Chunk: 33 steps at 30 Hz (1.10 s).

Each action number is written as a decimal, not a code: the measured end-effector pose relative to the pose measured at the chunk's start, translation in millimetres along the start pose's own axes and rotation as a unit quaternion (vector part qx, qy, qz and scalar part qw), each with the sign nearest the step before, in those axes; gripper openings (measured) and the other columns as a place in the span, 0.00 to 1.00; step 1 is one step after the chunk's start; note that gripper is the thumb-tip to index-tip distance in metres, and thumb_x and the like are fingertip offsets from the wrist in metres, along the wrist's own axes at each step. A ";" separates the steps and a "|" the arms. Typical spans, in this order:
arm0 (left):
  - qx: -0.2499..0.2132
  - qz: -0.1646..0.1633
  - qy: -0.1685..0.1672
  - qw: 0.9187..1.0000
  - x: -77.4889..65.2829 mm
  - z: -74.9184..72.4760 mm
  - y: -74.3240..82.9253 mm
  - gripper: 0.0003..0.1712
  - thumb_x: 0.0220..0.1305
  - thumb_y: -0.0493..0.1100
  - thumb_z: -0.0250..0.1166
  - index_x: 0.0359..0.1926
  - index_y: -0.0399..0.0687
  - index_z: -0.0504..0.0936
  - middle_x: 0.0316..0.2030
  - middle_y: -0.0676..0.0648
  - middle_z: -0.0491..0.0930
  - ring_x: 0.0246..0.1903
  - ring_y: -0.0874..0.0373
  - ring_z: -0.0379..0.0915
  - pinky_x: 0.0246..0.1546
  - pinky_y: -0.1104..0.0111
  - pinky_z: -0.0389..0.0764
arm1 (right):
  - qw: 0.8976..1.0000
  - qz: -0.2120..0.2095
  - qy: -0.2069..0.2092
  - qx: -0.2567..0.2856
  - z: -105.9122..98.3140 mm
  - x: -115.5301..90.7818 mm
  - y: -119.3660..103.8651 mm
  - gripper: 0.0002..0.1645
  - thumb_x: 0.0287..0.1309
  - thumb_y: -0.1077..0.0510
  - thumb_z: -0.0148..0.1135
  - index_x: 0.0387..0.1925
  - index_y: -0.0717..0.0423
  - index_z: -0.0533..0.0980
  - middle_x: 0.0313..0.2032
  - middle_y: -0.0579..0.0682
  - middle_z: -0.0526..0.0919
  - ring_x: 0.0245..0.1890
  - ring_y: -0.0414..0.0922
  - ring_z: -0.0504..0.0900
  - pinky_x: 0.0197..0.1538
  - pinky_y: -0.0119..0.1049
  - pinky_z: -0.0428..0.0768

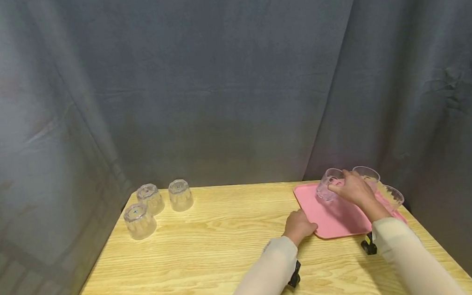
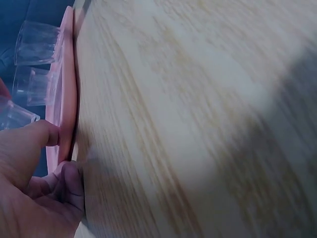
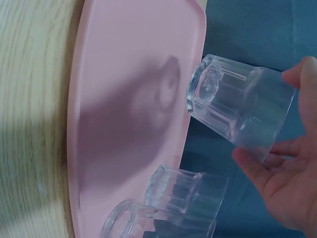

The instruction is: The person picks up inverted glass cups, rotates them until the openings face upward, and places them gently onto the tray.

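Observation:
My right hand (image 1: 352,189) grips a clear faceted cup (image 1: 326,191) near its rim, thumb and fingers on opposite sides. The cup is mouth up, over the far left part of a pink tray (image 1: 337,220). In the right wrist view the held cup (image 3: 237,104) appears slightly above the tray, its shadow apart from its base. Two more clear cups, one at the back (image 1: 366,173) and one nearer (image 1: 393,195), stand mouth up along the tray's right side. At the tray's front left corner my left hand (image 1: 299,226) pinches the rim (image 2: 69,109), thumb above and curled fingers below.
Three clear cups stand upside down at the table's far left: a front one (image 1: 140,221), one behind it (image 1: 151,199) and one to the right (image 1: 180,195). Grey curtains (image 1: 213,84) enclose the wooden table (image 1: 211,252) at the back and sides.

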<state>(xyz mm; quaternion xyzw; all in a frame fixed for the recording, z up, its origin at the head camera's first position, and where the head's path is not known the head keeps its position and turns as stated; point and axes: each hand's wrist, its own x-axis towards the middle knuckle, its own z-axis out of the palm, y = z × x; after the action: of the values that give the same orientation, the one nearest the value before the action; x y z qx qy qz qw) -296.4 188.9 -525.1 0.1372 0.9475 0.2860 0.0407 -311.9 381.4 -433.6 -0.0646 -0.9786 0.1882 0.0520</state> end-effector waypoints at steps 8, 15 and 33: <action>0.015 -0.013 -0.016 1.000 -2.6 -5.0 4.7 0.18 0.54 0.53 0.73 0.39 0.45 0.84 0.35 0.47 0.85 0.39 0.55 0.81 0.41 0.70 0.80 | 1.000 -0.004 0.005 -0.004 2.2 5.8 6.7 0.57 0.61 0.38 0.62 0.69 0.82 0.55 0.67 0.85 0.54 0.65 0.81 0.57 0.63 0.74 0.62; 0.016 -0.021 -0.027 0.999 -2.1 -2.8 3.5 0.20 0.53 0.53 0.74 0.41 0.45 0.83 0.36 0.47 0.84 0.39 0.55 0.80 0.42 0.70 0.79 | 1.000 0.014 -0.009 -0.010 4.6 9.8 11.0 0.57 0.61 0.38 0.61 0.69 0.82 0.54 0.66 0.84 0.53 0.64 0.81 0.58 0.62 0.72 0.65; -0.010 -0.032 -0.030 0.999 -1.3 -2.4 3.1 0.25 0.54 0.53 0.76 0.47 0.42 0.83 0.39 0.46 0.83 0.42 0.55 0.79 0.45 0.68 0.79 | 0.999 0.032 -0.014 -0.012 10.7 18.7 18.4 0.58 0.62 0.38 0.62 0.69 0.82 0.53 0.66 0.84 0.54 0.64 0.81 0.58 0.63 0.72 0.63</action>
<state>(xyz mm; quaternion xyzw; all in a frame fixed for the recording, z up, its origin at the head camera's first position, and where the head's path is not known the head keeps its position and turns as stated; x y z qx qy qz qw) -294.7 189.7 -521.4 0.1146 0.9468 0.2900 0.0802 -329.7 397.3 -448.9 -0.0934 -0.9790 0.1785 0.0312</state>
